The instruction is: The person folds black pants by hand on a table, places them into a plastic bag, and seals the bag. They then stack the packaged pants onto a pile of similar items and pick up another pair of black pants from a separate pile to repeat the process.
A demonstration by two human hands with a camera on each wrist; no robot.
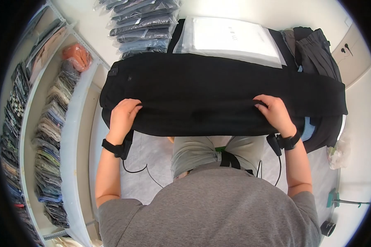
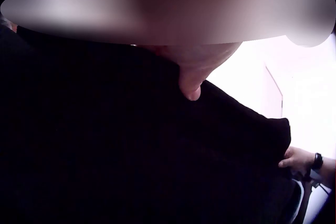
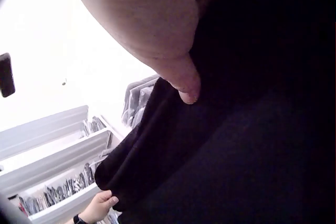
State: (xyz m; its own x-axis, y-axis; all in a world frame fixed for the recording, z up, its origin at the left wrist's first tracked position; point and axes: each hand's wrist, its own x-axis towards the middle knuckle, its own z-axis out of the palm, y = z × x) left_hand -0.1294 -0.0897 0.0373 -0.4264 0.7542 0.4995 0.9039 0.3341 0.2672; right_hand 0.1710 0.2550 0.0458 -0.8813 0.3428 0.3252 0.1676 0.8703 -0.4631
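Note:
A pair of black trousers lies lengthwise across the work surface, its wider end at the left and a narrower leg end at the right. My left hand pinches the near part of the cloth toward the left end. Farther right, my right hand pinches the same layer between thumb and fingers. The fabric stretches in a band between both hands. In the left wrist view the thumb presses on the dark cloth, and the fingers are hidden. The right wrist view likewise shows a thumb against the fabric.
Behind the trousers lie clear plastic bags with a white printed sheet. A stack of bagged garments stands at the back left, and dark grey folded clothes at the back right. Shelves of packed clothing line the left side.

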